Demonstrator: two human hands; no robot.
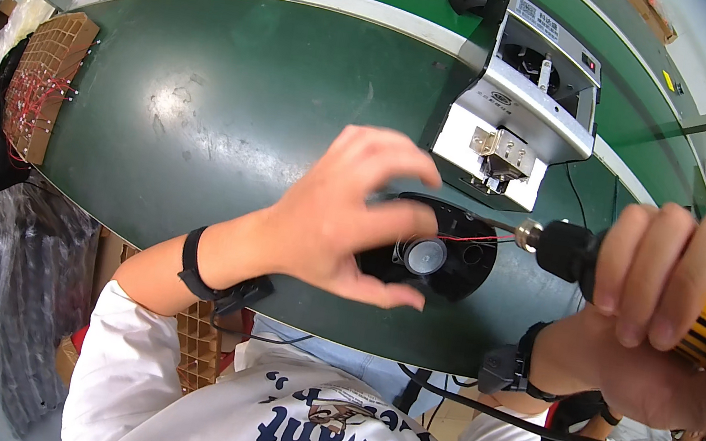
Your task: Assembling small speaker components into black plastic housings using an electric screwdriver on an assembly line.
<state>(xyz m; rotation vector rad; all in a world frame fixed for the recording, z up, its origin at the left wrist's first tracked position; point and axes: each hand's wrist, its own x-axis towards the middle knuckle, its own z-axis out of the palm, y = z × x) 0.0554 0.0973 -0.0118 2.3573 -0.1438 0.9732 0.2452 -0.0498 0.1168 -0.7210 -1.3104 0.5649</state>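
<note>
My right hand is wrapped round a yellow and black electric screwdriver, its long bit pointing left over the workpiece. Below the bit lies a dark plastic housing on the green bench, with a small round silver speaker-like part in it. A thin red wire runs across the housing. My left hand, slightly blurred, hovers over the housing's left side with thumb and fingers curved and spread apart. Nothing shows between them, and they hide part of the housing.
A grey and silver screw feeder stands behind the housing. On the bench's left end sits a cardboard divider tray with red-wired parts. A black cable hangs near my right wrist. Another person's arm appears at lower right.
</note>
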